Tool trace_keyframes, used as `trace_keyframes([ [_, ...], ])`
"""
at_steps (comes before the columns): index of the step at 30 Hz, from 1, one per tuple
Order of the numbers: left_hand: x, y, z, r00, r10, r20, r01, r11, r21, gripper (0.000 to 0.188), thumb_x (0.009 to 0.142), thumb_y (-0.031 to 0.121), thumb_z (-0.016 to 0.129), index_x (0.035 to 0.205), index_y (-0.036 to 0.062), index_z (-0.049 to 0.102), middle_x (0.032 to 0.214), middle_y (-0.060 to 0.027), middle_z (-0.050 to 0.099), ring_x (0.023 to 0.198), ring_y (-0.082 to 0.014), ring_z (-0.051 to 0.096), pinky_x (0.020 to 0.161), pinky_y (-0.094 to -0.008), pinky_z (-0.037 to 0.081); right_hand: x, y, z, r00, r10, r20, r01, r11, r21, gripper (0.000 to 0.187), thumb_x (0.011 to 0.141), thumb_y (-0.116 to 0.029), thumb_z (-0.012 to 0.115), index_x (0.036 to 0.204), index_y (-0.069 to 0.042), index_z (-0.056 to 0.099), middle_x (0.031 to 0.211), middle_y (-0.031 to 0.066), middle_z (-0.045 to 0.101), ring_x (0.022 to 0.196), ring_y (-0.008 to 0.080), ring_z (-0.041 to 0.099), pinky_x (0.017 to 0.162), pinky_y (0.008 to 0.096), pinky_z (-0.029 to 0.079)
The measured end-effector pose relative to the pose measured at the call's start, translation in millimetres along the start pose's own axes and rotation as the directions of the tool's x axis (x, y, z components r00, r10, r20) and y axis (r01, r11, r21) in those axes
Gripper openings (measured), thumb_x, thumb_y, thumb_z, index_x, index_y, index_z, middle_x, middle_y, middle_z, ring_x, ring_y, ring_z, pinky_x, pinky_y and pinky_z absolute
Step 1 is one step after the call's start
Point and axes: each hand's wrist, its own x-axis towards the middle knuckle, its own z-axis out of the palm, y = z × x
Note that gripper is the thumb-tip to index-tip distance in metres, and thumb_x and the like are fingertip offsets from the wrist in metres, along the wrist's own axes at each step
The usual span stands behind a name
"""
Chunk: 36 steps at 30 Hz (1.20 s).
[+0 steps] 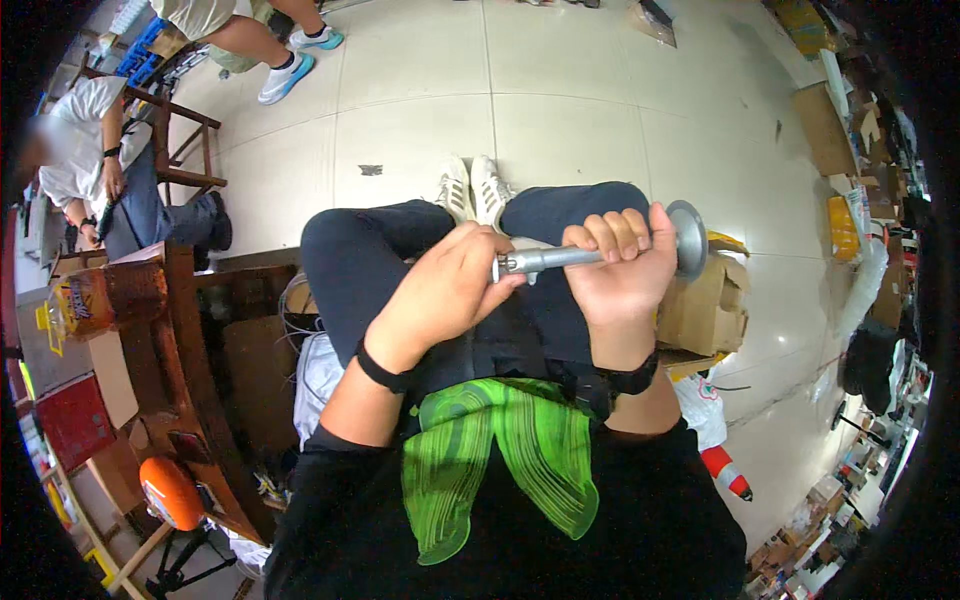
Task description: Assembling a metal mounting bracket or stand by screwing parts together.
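Note:
A silver-grey metal tube [553, 259] with a wide round disc [690, 240] at its right end lies roughly level above my lap. My right hand [630, 265], palm up, has its fingers curled round the tube close to the disc. At the other end, my left hand [440, 290] is closed, with thumb and fingers gripping the tube's collared tip. Some of its fingertips are hidden behind the hand. Just below the collar, a small grey part sticks out from the tube.
A dark wooden bench [190, 390] stands at my left, bearing an orange rounded object [170, 493]. An open cardboard box [705, 310] sits by my right knee. Further left, a person sits near a wooden stool [185, 150]; another stands beyond. Boxes and packages line the right side.

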Motion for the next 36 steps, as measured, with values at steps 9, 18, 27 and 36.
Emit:
trace_keyframes([
  [9, -2.2, 8.3, 16.6, 0.995, 0.004, -0.1, 0.002, 0.998, 0.056, 0.035, 0.079, 0.004, 0.066, 0.102, -0.0025, 0.041, 0.093, -0.0208, 0.051, 0.084, -0.0395, 0.054, 0.077, -0.0435, 0.046, 5.0, -2.2, -3.5, 0.975, -0.112, 0.192, 0.119, 0.993, -0.026, 0.046, 0.098, -0.027, 0.033, 0.054, -0.017, 0.039, 0.045, -0.0042, 0.034, 0.041, 0.0111, 0.032, 0.052, 0.0298, 0.033],
  [18, -9.7, 12.6, 28.1, 0.988, -0.036, -0.147, 0.045, 0.997, 0.058, 0.034, 0.079, 0.0, 0.064, 0.103, -0.0025, 0.039, 0.089, -0.02, 0.05, 0.079, -0.0385, 0.052, 0.074, -0.0445, 0.045, 0.8, -0.7, -10.5, 0.974, -0.145, 0.173, 0.15, 0.989, -0.016, 0.046, 0.097, -0.028, 0.033, 0.053, -0.017, 0.04, 0.044, -0.0043, 0.035, 0.039, 0.0111, 0.032, 0.05, 0.0306, 0.033],
  [27, -10.5, 18.1, 36.1, 0.977, -0.059, -0.206, 0.072, 0.996, 0.053, 0.031, 0.08, 0.001, 0.061, 0.101, -0.0024, 0.039, 0.086, -0.0198, 0.049, 0.075, -0.0387, 0.05, 0.07, -0.0462, 0.043, 0.0, -1.1, -5.1, 0.982, -0.153, 0.113, 0.158, 0.987, -0.029, 0.047, 0.097, -0.03, 0.036, 0.051, -0.019, 0.038, 0.042, -0.0058, 0.034, 0.036, 0.0101, 0.031, 0.046, 0.0297, 0.035],
  [36, -13.9, 20.1, 44.5, 0.966, -0.082, -0.244, 0.103, 0.992, 0.073, 0.029, 0.082, 0.001, 0.06, 0.101, -0.0025, 0.038, 0.087, -0.0208, 0.049, 0.077, -0.0392, 0.051, 0.072, -0.0464, 0.044, -2.0, -1.0, -8.3, 0.979, -0.17, 0.115, 0.173, 0.985, -0.01, 0.047, 0.097, -0.029, 0.035, 0.051, -0.019, 0.038, 0.042, -0.0058, 0.033, 0.036, 0.0099, 0.031, 0.045, 0.0294, 0.034],
])
